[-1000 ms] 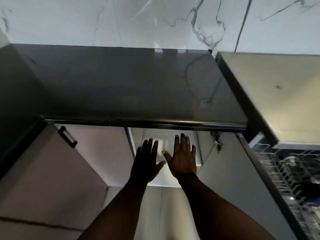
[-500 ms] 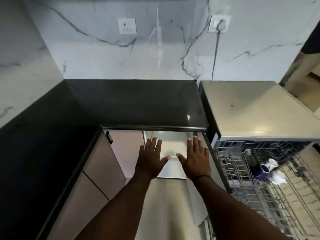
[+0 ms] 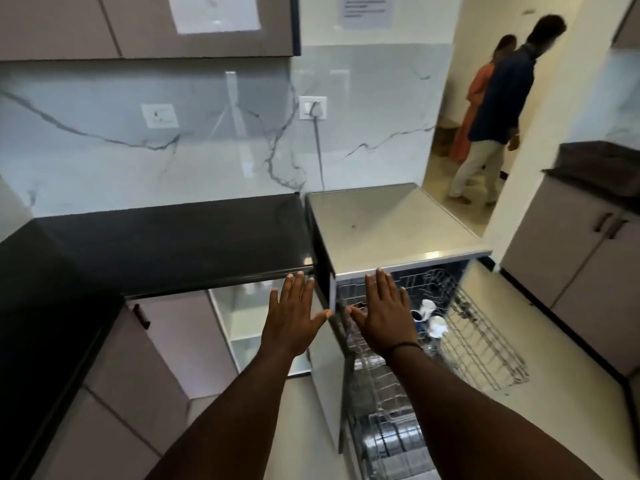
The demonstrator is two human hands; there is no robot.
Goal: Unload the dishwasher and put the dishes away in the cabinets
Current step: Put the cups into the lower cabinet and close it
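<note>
My left hand (image 3: 292,315) and my right hand (image 3: 384,313) are held out flat with fingers spread, and neither holds anything. The left hand hovers before the open lower cabinet (image 3: 239,317) with white shelves. The right hand hovers over the dishwasher's pulled-out upper rack (image 3: 485,344). In that rack lie two white cups (image 3: 433,318) on their sides. Further down, the lower rack (image 3: 388,441) holds several steel plates standing on edge. The dishwasher (image 3: 391,223) has a flat grey top.
A black countertop (image 3: 166,244) runs left of the dishwasher, under a marble wall with two sockets (image 3: 312,107). Brown cabinet doors (image 3: 114,368) stand at my left, more cabinets (image 3: 588,271) at right. Two people (image 3: 491,109) stand in the doorway beyond.
The view has risen and swung right, so the dishwasher racks, the upper cabinets and the doorway now show. Both hands stay flat and empty and have shifted right, the right one over the rack.
</note>
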